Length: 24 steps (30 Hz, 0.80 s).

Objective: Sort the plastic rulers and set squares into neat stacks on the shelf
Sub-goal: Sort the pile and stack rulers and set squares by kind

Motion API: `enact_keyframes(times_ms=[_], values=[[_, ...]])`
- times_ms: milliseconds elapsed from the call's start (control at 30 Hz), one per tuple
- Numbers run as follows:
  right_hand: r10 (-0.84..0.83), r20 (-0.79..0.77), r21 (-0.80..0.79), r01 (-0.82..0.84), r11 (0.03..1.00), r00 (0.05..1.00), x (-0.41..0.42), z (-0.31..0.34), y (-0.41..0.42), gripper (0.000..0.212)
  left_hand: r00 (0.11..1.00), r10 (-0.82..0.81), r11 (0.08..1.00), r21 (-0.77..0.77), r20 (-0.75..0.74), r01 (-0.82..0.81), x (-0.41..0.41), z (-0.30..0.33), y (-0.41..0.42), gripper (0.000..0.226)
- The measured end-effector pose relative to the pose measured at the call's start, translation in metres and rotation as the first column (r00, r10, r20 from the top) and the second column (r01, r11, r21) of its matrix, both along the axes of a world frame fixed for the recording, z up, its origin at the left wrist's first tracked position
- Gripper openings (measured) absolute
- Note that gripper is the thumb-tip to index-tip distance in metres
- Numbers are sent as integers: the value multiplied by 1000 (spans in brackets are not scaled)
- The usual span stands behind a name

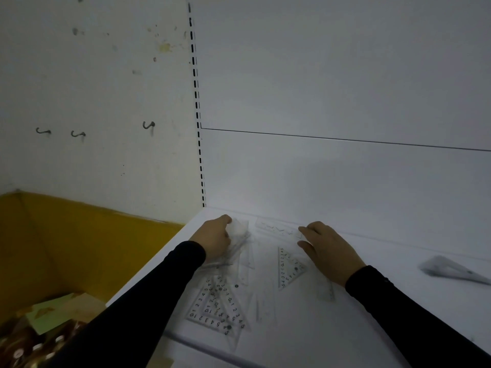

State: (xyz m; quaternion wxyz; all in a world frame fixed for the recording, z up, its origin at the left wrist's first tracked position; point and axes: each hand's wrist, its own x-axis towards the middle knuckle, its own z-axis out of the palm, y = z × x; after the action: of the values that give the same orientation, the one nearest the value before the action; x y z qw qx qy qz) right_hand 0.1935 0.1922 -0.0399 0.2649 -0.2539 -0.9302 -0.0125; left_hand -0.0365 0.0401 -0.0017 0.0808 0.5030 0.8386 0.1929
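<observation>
Head view: a person in dark sleeves works at a white shelf (pixel 345 328) strewn with clear plastic set squares. The left hand (pixel 214 241) curls its grip round a bundle of transparent pieces (pixel 239 239) near the back corner; the right hand (pixel 328 251) lies with fingers loosely bent on a ruler (pixel 279 228) along the back edge, its hold not clear. A lone set square (pixel 289 269) lies between the hands, a loose pile (pixel 216 305) nearer the front edge. The pieces look light, thin, stiff and slippery, best lifted by an edge or corner. Only printed scale numerals, 0 to 5, read; no brand shows.
</observation>
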Motion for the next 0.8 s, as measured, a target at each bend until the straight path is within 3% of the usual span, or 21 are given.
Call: enact_keyframes(times_ms=[100, 167, 233, 333, 667, 800], values=[[-15, 0, 24, 15, 1000, 1000, 2, 1, -8, 32, 997, -61, 998, 30, -42, 62, 0, 1, -10, 49], [-30, -7, 45, 30, 999, 1000, 4, 1, -14, 31, 996, -83, 992, 96, 16, 81, -4, 1, -16, 44], [-57, -13, 47, 58, 997, 998, 9, 3, -20, 32, 974, -111, 975, 213, 197, 68, -6, 0, -19, 34], [-110, -17, 61, 111, 992, 994, 23, 4, -31, 32, 865, -204, 947, 316, 458, 56, -1, 2, -22, 27], [-338, 24, 48, 337, 940, 941, 114, 7, -66, 33, 786, -405, 904, 336, 467, 266, 54, -5, 2, 28], [-358, 13, 19, 357, 934, 934, 148, 11, -71, 40, 824, -451, 879, 331, 343, 343, 85, -1, 1, 28]])
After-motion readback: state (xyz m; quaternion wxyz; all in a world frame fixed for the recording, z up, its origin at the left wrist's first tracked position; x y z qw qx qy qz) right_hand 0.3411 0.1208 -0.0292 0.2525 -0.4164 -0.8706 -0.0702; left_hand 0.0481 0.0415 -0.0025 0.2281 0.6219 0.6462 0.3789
